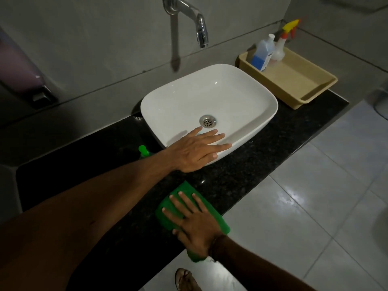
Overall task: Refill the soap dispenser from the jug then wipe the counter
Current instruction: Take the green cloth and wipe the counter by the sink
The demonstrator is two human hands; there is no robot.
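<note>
Risk sits at the near edge: my right hand (195,224) presses the green cloth (178,206) flat, fingers spread open, on the dark surface (262,164), and part of the cloth overhangs the floor, so a hard sweep could drag it off. My left hand (197,151) rests open on the white basin (210,101) rim. A green-capped bottle (143,151) stands behind my left forearm; an elbow could topple it. No writing is readable on the bottles in the beige tray (304,89)
</note>
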